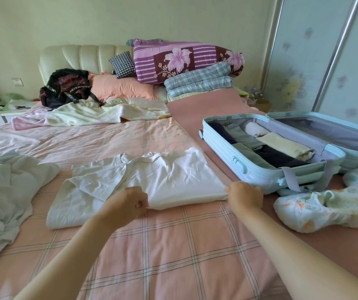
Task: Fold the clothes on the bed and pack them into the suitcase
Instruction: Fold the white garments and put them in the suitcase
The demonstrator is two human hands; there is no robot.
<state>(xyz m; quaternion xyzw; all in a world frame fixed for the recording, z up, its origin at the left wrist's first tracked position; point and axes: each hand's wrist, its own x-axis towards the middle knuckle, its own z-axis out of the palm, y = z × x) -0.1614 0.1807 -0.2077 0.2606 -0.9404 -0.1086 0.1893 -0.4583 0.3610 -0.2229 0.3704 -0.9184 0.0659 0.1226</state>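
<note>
A white T-shirt (162, 180) lies partly folded on the pink checked bed (173, 245), collar toward the headboard. My left hand (130, 202) pinches its near folded edge at the middle. My right hand (245, 194) grips the same edge at its right corner. To the right stands an open light-blue suitcase (249, 172), its near half holding several folded clothes in dark, grey-green and cream. A heap of pale crumpled clothes (4, 187) lies at the bed's left edge.
Two pale printed bundles (325, 208) lie at the right, just in front of the suitcase. Pillows, folded quilts (186, 59) and a black bag (67, 87) pile up at the headboard. A sliding wardrobe door (336, 50) stands at the far right.
</note>
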